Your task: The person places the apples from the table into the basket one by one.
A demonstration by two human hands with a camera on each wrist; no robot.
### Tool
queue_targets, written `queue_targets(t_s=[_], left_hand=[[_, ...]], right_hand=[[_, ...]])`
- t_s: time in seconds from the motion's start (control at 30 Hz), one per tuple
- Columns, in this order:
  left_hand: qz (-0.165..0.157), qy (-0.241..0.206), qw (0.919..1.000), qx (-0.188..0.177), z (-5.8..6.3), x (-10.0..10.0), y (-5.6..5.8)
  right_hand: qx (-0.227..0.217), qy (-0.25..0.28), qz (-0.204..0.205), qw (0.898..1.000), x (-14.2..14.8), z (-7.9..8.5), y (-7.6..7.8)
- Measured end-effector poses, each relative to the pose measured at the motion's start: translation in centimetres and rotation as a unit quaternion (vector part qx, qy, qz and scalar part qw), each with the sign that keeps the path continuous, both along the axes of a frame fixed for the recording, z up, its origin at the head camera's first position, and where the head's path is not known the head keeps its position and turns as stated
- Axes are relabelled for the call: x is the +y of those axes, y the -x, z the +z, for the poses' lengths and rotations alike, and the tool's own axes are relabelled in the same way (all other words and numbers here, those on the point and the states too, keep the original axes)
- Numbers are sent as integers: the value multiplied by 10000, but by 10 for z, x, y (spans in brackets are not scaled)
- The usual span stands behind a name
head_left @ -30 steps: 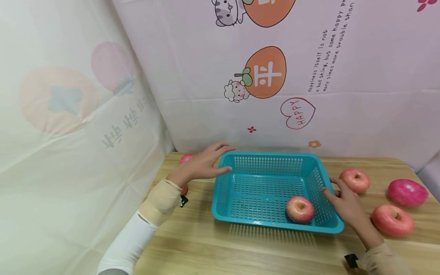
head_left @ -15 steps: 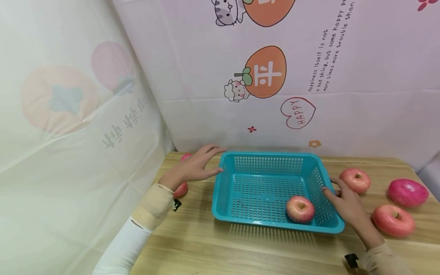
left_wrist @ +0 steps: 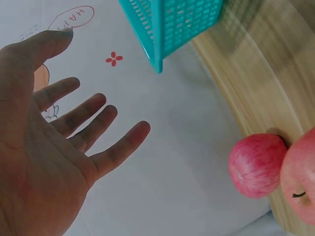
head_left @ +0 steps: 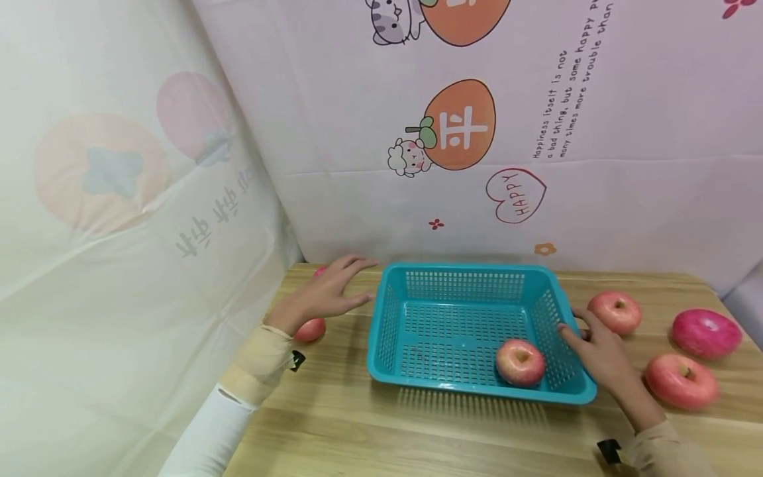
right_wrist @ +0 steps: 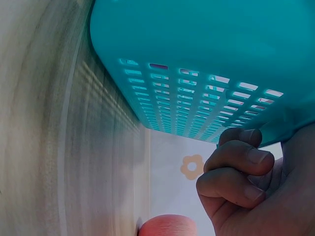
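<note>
A teal plastic basket (head_left: pixel 465 331) with perforated walls sits on the wooden table, and one apple (head_left: pixel 520 363) lies in its front right part. My right hand (head_left: pixel 602 354) grips the basket's right rim, thumb over the inner side and fingers curled outside, as the right wrist view shows. To the left of the basket my left hand (head_left: pixel 324 291) is apart from it, fingers spread and holding nothing. Partly hidden behind that hand and wrist are a red apple (head_left: pixel 311 330) and a pink fruit (head_left: pixel 320 271); the left wrist view shows the pink fruit (left_wrist: pixel 257 165) beside the apple (left_wrist: pixel 301 177).
Right of the basket lie an apple (head_left: pixel 616 313) close to my right hand, a second apple (head_left: pixel 681 381) by the forearm, and a bright pink oval fruit (head_left: pixel 707 333). A printed white cloth (head_left: pixel 357 212) hangs behind the wooden table (head_left: pixel 381 430), with another cloth (head_left: pixel 119 298) at the left.
My left hand has drawn away from the basket's left rim, moving left and slightly down, uncovering more of the red apple. The right hand and basket have stayed in place.
</note>
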State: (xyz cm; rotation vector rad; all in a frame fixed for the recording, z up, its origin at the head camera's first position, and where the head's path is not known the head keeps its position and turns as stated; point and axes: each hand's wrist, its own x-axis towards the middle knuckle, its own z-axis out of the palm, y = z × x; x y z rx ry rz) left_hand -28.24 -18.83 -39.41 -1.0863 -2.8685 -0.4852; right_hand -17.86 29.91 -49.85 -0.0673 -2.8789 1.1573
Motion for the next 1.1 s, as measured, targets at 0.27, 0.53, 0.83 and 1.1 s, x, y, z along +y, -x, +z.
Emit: queue_targets(t_s=[0.27, 0.53, 0.83, 1.1], left_hand=[[-3, -84, 9999, 72, -8, -12, 3], [241, -44, 9997, -85, -16, -27, 5], [541, -1, 9984, -142, -31, -44, 9], [817, -105, 9958, -411, -45, -56, 10]], right_hand=[[236, 125, 75, 9996, 1, -5, 1], [256, 81, 59, 9996, 0, -5, 2], [269, 69, 7, 9996, 0, -4, 0], [255, 33, 11, 9997, 0, -3, 0]])
